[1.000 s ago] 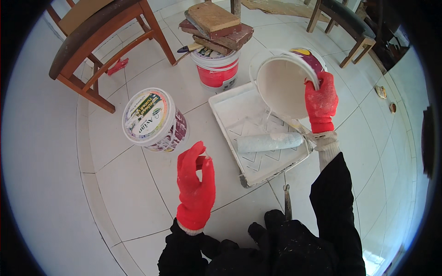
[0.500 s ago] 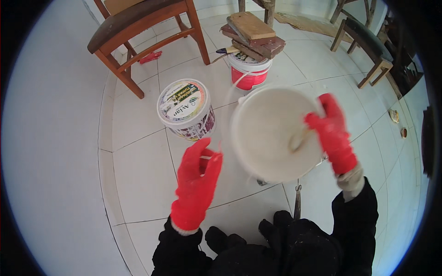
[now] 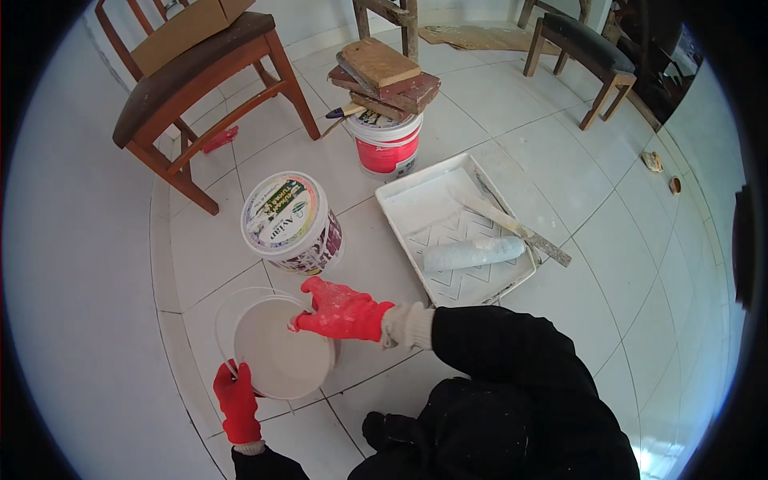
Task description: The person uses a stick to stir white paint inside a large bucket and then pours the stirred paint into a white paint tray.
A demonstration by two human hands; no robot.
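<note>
A white bucket (image 3: 284, 352) with a pale inside and a thin handle stands low on the left, its mouth facing me. My left hand (image 3: 238, 404), in a red glove, grips it at the left rim, near the handle's end. On the opposite side, my right hand (image 3: 344, 310) reaches across in its red glove, fingers closed over the upper right rim, one tip inside. Right of it lies a white paint tray (image 3: 408, 216) with a ribbed floor. A pale paint roller (image 3: 472, 254) and a paint-smeared flat stick (image 3: 512, 224) rest in it, the stick jutting past the edge.
A lidded paint bucket (image 3: 296, 224) stands just beyond the white one. Farther back, wooden blocks (image 3: 384, 76) and a paintbrush (image 3: 344, 110) lie on a red-and-white bucket (image 3: 388, 152). A wooden chair (image 3: 200, 64) is at far left, a low dark-seated chair (image 3: 588, 48) at far right.
The white bucket has moved from the centre to the lower left, uncovering the tray. My left hand has closed on its rim, and my right arm has swung left across my body.
</note>
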